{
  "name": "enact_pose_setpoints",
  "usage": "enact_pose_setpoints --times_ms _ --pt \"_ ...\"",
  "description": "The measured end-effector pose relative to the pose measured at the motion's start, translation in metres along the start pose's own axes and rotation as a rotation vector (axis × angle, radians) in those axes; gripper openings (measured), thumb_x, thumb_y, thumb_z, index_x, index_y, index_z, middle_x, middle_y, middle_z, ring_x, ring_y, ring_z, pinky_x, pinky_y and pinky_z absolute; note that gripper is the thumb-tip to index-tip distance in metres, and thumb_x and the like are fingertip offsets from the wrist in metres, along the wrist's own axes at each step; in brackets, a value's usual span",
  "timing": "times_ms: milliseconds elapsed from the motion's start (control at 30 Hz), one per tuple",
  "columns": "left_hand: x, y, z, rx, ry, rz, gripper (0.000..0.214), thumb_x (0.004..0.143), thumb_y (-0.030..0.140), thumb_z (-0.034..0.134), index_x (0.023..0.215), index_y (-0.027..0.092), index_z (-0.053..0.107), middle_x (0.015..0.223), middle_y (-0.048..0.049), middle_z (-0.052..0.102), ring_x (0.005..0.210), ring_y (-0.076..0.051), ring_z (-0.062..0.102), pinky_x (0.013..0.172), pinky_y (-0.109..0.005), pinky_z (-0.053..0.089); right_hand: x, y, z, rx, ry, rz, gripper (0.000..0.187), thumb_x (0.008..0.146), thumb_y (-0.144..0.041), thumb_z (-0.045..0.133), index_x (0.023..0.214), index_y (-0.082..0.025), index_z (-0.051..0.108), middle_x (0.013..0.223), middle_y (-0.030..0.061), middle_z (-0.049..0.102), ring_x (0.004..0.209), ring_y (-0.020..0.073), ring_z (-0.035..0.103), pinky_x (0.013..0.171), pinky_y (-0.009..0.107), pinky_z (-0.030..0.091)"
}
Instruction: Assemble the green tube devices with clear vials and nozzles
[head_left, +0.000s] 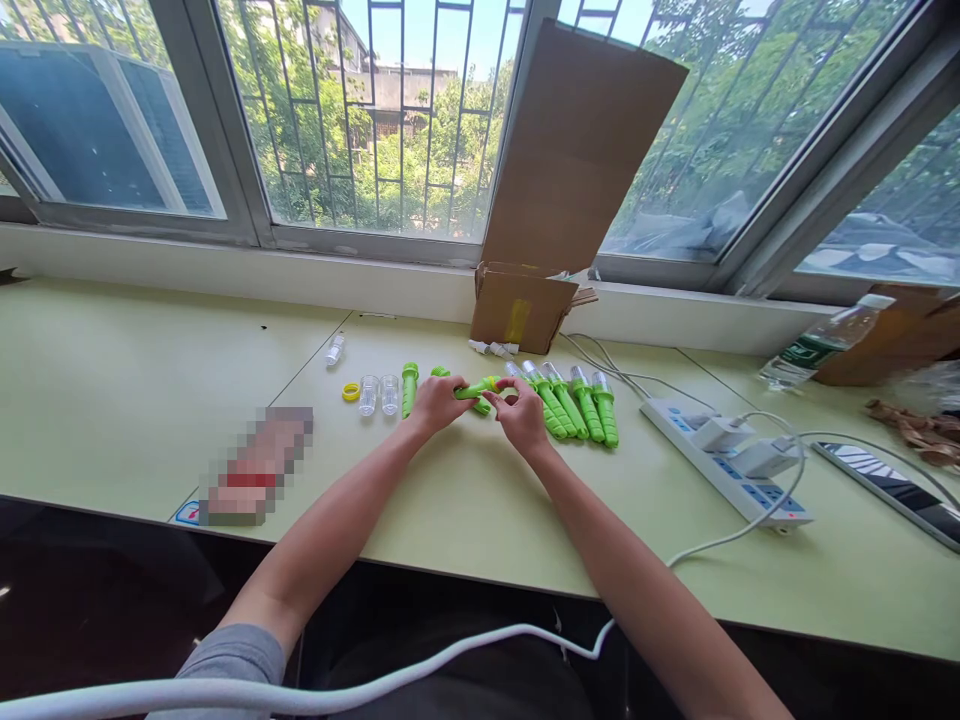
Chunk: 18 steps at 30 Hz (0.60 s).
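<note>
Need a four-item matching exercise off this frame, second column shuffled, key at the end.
1. left hand
2. loose yellow ring
3. power strip
4. plastic bottle

A. has white plugs in it
B. bears a dark green label
C. gripping a green piece
D. lies just left of two clear cups

Pairs: 1-C, 2-D, 3-A, 4-B

We see bright daylight coming through the windows (pixel 412 185), pale glare on the phone screen (pixel 892 488), deep shadow below the tabletop (pixel 465 520), wide-angle stretching toward the edges, and coarse pixelation masking one object (pixel 259 468).
</note>
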<state>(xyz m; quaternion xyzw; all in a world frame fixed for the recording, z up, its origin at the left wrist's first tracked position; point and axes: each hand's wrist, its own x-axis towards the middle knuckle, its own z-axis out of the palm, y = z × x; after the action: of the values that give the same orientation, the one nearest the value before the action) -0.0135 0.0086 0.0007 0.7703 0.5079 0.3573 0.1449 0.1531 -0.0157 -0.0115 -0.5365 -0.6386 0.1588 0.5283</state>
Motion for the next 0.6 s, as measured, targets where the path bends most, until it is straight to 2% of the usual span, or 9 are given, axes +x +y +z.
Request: enact_pose_setpoints --times_ms 333,600 --pt "0.0018 -0.0043 0.0030 -0.111 0.033 0.011 0.029 0.069 0.041 0.070 0.088 0.019 0.074 0.077 -0.0038 0.071 0.068 -0.013 0.059 0.062 -0.024 0.040 0.0015 0.0029 0.0003 -0.029 -0.003 -0.037 0.042 0.076 -0.059 0.057 0.091 -0.020 0.058 0.060 0.0015 0.061 0.044 0.0174 0.053 0.052 0.033 0.043" --pt "0.0029 -0.0056 0.0013 -0.196 0.005 0.018 0.028 0.067 0.039 0.071 0.082 0.016 0.074 0.071 -0.0032 0.069 0.062 -0.011 0.056 0.056 -0.021 0.038 0.0011 0.0011 -0.0001 -0.010 -0.022 -0.038 0.036 0.076 -0.051 0.058 0.093 -0.019 0.057 0.060 0.0009 0.061 0.044 0.0175 0.054 0.050 0.032 0.043"
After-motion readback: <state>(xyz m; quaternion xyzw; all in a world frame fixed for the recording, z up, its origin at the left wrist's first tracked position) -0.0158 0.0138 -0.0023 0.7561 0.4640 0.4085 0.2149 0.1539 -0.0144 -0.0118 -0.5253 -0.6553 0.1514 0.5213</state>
